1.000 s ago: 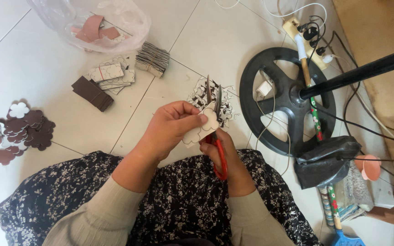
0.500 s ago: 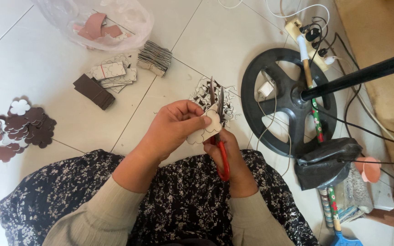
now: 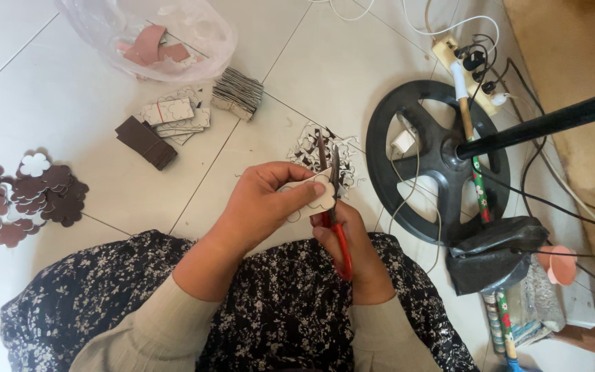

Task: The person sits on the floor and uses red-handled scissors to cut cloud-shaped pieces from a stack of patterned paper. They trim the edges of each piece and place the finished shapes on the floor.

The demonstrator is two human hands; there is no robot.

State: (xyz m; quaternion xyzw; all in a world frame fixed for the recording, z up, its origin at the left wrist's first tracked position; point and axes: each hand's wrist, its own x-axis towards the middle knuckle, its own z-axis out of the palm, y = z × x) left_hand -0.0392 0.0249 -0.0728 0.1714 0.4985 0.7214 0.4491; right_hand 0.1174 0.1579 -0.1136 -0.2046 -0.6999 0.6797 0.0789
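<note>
Head view: left hand [image 3: 263, 203] pinches a white flower-shaped cutout [image 3: 315, 193] over the lap, fingers closed on it. Right hand [image 3: 346, 241] grips red-handled scissors [image 3: 335, 213], blades open at the cutout's right edge. Paper scraps [image 3: 321, 148] lie on the floor [image 3: 325, 76] just beyond.

This looks like a room in a home, used for craft work on the floor. The floor is made of large pale glossy tiles [image 3: 70, 103] with thin grout lines. The round black base of a standing fan [image 3: 435, 162] rests on it, near a cream power strip with black plugs and loose cables [image 3: 466, 58]. Brown flower-shaped cut-outs [image 3: 29, 200], a clear plastic bag of scraps [image 3: 153, 34] and small stacks of card pieces [image 3: 237, 91] lie directly on the tiles. The person sits there in a dark flowered garment [image 3: 270, 310].
</note>
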